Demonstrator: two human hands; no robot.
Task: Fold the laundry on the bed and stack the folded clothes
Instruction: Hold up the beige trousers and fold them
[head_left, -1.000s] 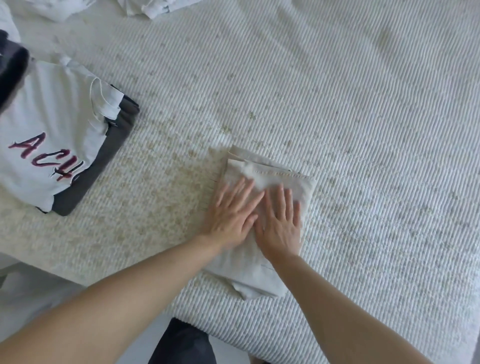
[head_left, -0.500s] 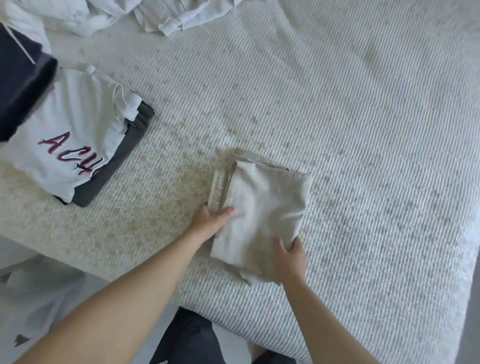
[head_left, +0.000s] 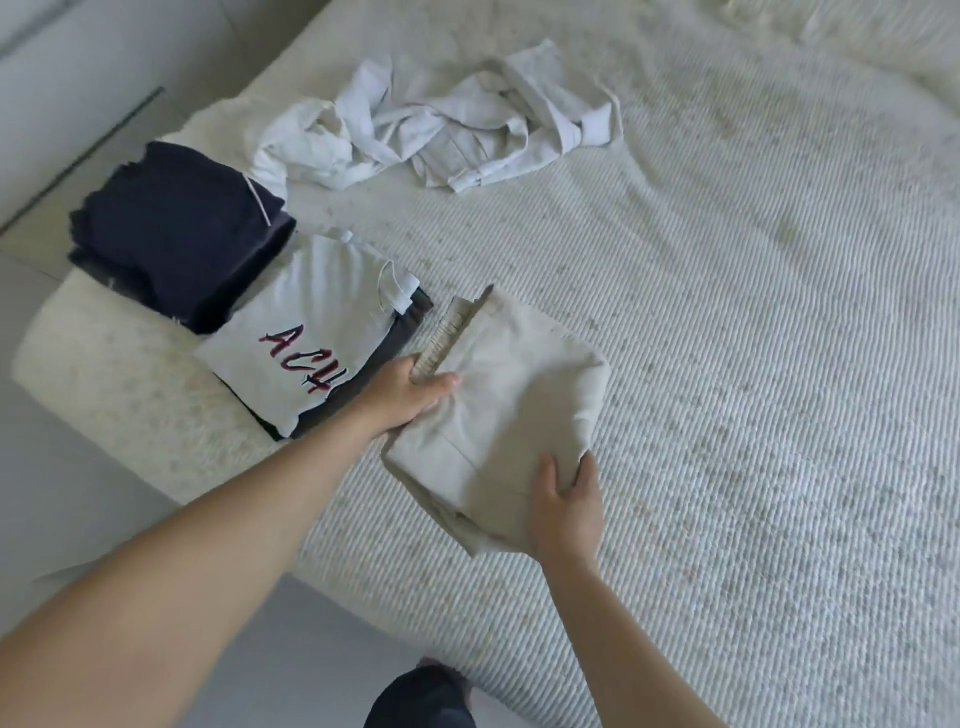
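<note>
Now both hands grip the folded beige garment (head_left: 519, 395): left hand (head_left: 410, 389) at its left edge, right hand (head_left: 566, 499) at its near corner. Just left lies the folded shirt (head_left: 306, 332)

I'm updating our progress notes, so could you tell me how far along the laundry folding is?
Done: a folded navy garment and a folded grey printed T-shirt on a dark garment sit at the bed's corner. In hand: the left hand and right hand grip the folded beige garment. Left: stacking it, then folding the crumpled light clothes.
</note>
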